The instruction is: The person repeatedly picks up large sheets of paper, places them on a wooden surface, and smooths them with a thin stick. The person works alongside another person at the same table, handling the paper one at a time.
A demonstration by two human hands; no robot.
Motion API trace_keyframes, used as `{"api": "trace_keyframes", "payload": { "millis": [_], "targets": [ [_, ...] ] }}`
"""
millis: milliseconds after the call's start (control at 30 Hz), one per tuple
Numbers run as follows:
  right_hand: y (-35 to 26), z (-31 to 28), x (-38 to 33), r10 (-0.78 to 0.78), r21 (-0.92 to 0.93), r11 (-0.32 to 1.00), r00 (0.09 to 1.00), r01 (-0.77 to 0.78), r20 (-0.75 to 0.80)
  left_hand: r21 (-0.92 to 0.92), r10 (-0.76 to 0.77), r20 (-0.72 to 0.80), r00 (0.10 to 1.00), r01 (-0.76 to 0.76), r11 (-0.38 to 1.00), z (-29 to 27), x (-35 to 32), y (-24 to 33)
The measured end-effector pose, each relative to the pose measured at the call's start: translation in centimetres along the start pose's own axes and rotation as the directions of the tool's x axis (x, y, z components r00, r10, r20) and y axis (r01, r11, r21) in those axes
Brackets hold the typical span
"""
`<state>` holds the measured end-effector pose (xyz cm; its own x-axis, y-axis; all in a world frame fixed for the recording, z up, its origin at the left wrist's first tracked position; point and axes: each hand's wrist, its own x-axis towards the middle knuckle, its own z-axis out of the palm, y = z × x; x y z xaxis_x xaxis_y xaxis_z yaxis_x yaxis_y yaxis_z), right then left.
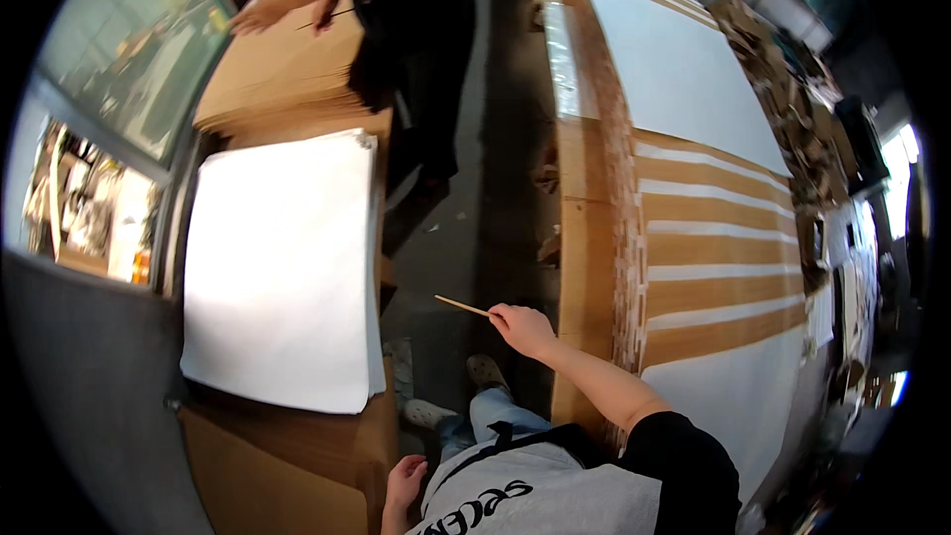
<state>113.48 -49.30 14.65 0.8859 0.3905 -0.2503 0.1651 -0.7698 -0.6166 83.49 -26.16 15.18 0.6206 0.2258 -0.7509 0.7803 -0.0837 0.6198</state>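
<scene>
1. Wearer's shirt [584,490]: pale grey body, black sleeve [684,466]. Large dark lettering [485,505] across the front, slanted from this angle, running off the lower edge.
2. Left hand [404,481]: low, beside the shirt, fingers loosely bent; cannot tell whether anything is inside.
3. Right hand [522,329]: arm outstretched, grip narrow, fingers closed on one end of the stick [461,305].
4. Stick: thin, pale, free end pointing left, seen above the floor [431,248] between white stack and bench.
5. Shoes [485,372] and jeans [507,410] below the right hand.
6. White stack [277,267]: left of the stick, large sheets, rounded corners, edges slightly uneven.
7. Bench [584,258]: right side, long; white strips [718,229] alternate with brown bands, a white sheet [684,69] farther along.
8. Brown stack [282,59]: beyond the white one.
9. Co-worker [416,30]: dark clothes, standing beside the brown stack, one arm reaching across, thin stick-like thing at the other hand.
10. Window [139,40]: far left, greenish glass.
</scene>
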Motion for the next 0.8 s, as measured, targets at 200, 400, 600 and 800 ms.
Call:
{"api": "trace_keyframes", "payload": {
  "millis": [200,400,600,800],
  "targets": [
    [-6.2,2.5,-1.2,-0.141,0.029,0.99,0.942,0.138,0.305,-0.289,-0.007,-0.234,0.972,-0.063,0.955,2.7,-2.0,-7.5],
    [-11.8,8.6,-6.0,-0.371,-0.008,0.908,0.813,0.419,0.449,-0.339,-0.016,-0.389,0.921,-0.127,0.932,4.4,-8.1,-9.5],
    [-16.4,16.1,-15.9,-0.612,0.08,0.723,0.583,0.686,0.534,-0.271,0.014,-0.616,0.788,-0.229,0.935,7.7,-13.9,-21.4],
    [-21.4,25.2,-27.8,-0.714,0.227,0.401,0.146,0.888,0.685,-0.567,-0.414,-0.781,0.468,-0.252,0.784,15.0,-22.7,-35.7]
  ]
}}
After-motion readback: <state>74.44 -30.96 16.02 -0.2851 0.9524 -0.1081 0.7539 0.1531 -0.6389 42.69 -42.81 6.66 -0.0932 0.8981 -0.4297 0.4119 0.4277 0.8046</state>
